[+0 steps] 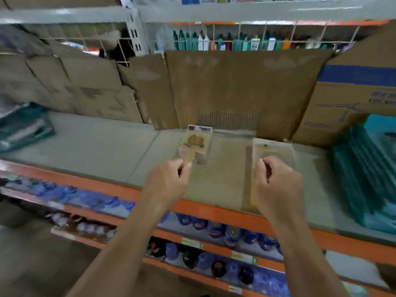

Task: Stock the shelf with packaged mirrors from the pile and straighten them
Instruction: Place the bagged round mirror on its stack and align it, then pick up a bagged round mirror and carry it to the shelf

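Observation:
A packaged mirror (196, 144) with a tan card and wooden handle lies on the grey shelf (96, 146) near its middle. My left hand (169, 181) pinches the near end of that package between thumb and fingers. A second, clear-wrapped package (276, 151) with a yellow edge lies to the right. My right hand (278, 185) grips its near end with curled fingers. The frame is blurred, so package details are unclear.
Brown cardboard boxes (235, 86) line the back of the shelf. A blue-printed carton (353, 99) and teal packs (368, 172) crowd the right side; more teal packs (23, 125) sit at the left. An orange rail (96, 185) edges the shelf, with bottles below.

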